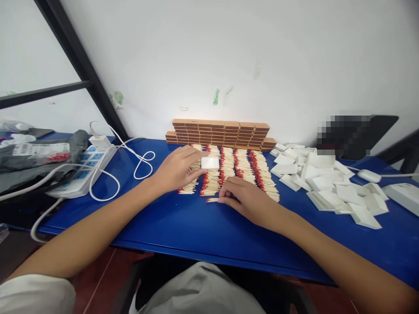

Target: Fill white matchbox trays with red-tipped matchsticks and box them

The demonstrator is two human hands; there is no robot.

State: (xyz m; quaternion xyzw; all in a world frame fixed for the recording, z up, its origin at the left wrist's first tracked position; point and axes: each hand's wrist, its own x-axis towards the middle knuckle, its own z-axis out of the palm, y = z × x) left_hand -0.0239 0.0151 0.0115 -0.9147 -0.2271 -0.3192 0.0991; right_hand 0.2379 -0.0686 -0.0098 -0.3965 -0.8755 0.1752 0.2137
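- White box [210,163] at the centre of the frame, our left hand [178,168] clamped on it, thumb against fingers.
- Just below centre, our right hand [242,196] pinches matches [213,200].
- We seem to be gathering matches; moving them calls for a steady pinch.

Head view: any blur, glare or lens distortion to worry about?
Head view: wide-angle stretch, forearms look elongated toward the lower corners; head view: soft, fairly even light on the wall, no strong glare; head view: matches slightly soft, single sticks hard to separate; head view: mosaic patch hides part of the dark slab at right.
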